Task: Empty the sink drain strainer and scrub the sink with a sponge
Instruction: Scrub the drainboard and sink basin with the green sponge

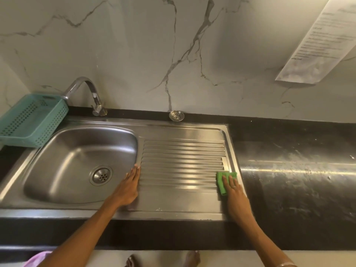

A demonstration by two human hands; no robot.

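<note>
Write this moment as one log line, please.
right hand: pressing green sponge on drainboard | left hand: flat by basin | strainer: out, on ledge

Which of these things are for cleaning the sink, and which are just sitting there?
For the job:
- green sponge, pressed flat under the right hand
- sink bowl and ribbed drainboard
- drain strainer, sitting out on the back ledge
- left hand, resting on the sink rim

Just lying about:
- teal plastic basket
- tap
- paper notice on the wall
</note>
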